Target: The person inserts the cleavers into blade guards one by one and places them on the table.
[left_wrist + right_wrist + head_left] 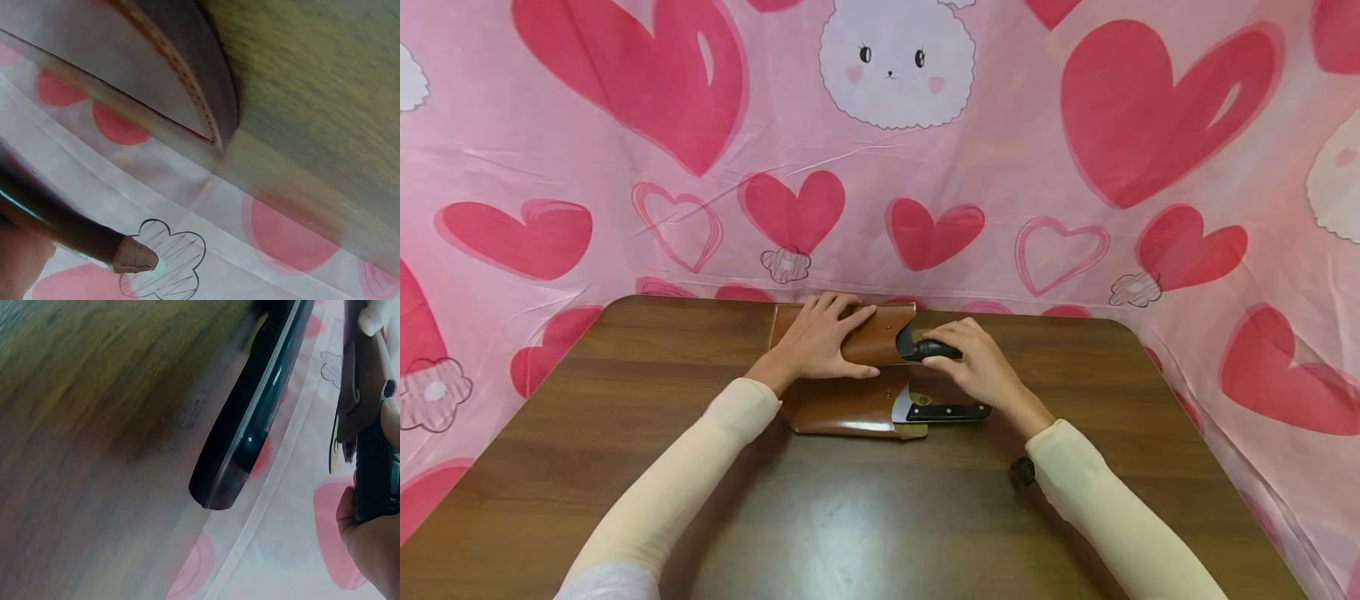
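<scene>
Two brown leather sheaths lie one behind the other on the table. My left hand (822, 337) rests on the far sheath (880, 333), fingers spread and thumb stretched toward its near edge. At that sheath's mouth, my right hand (973, 362) grips the black handle (942, 348) of a knife; a little dark blade shows there, the rest hidden inside. The near sheath (842, 408) holds a cleaver, with part of its pale blade (901, 408) and its riveted black handle (951, 413) sticking out to the right. The right wrist view shows that cleaver's handle (250, 419) close up.
Both sheaths are on a brown wooden table (850, 517) with rounded far corners. Behind and beside it hangs a pink cloth (1000, 167) with red hearts, close to the table's far edge. A small black device (1022, 472) sits at my right wrist.
</scene>
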The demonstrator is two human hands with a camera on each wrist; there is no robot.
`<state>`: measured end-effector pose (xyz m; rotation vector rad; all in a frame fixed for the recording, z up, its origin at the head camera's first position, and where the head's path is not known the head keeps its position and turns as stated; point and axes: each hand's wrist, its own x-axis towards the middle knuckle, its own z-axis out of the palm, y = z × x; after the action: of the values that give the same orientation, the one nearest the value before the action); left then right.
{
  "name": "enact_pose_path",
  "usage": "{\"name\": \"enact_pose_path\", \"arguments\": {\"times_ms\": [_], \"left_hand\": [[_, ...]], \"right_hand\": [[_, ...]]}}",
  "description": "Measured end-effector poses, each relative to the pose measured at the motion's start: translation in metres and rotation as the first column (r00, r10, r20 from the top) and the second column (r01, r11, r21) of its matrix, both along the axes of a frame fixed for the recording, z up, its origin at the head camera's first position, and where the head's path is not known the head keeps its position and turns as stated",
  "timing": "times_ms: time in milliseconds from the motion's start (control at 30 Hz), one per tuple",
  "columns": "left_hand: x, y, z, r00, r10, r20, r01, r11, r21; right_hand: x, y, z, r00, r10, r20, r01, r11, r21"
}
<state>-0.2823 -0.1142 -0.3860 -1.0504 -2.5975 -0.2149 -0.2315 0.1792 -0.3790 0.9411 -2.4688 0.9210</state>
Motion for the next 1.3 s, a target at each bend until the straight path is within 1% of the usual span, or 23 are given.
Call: {"name": "enact_pose_path", "arguments": {"times_ms": [100, 200, 333, 500, 800, 1100, 1300], "left_hand": [[0.0, 0.003, 0.001, 1.0, -0.002, 0.015, 0.003, 1.0, -0.007], [0.0, 0.005, 0.001, 1.0, -0.005, 0.015, 0.005, 1.0, -0.009], [-0.001, 0.006, 0.001, 1.0, -0.007, -0.008, 0.007, 1.0, -0.005], [-0.001, 0.009, 0.002, 1.0, -0.02, -0.018, 0.02, 1.0, 0.008], [-0.002, 0.01, 0.003, 1.0, -0.007, -0.004, 0.007, 1.0, -0.006], [-0.002, 0.013, 0.006, 0.999, 0.005, 0.033, -0.004, 1.0, -0.025], [-0.003, 0.015, 0.007, 0.999, 0.014, 0.029, -0.013, 1.0, -0.025]], "right_hand": [[0.0, -0.002, 0.0, 1.0, 0.01, 0.009, -0.01, 1.0, 0.005], [0.001, -0.004, 0.0, 1.0, 0.016, 0.008, -0.016, 1.0, 0.01], [0.002, -0.005, 0.0, 1.0, 0.01, 0.006, -0.01, 1.0, 0.013], [0.002, -0.005, -0.001, 1.0, 0.012, 0.01, -0.012, 1.0, 0.017], [0.003, -0.008, -0.002, 1.0, 0.016, -0.006, -0.016, 1.0, 0.009], [0.001, -0.011, -0.003, 1.0, 0.01, 0.012, -0.01, 1.0, -0.02], [0.001, -0.012, -0.004, 1.0, 0.009, 0.003, -0.009, 0.999, -0.049]]}}
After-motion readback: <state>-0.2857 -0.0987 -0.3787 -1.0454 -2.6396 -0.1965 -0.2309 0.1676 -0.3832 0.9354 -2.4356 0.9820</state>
